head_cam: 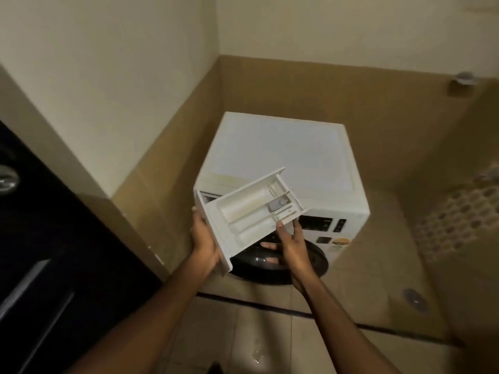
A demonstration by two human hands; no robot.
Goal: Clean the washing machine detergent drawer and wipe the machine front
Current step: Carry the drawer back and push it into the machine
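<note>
While left fingers [198,218] clasp the white plastic detergent drawer [248,211] at its panel, right fingers [267,246] cradle beneath. Light, rigid, probably slippery.

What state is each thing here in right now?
Drawer: out of the machine, tilted, held in both hands.
Washing machine: drawer slot open, display dark.
Round door: looks closed.
Left hand: grips the drawer's front panel.
Right hand: holds the drawer's side, thumb on its rim.
</note>
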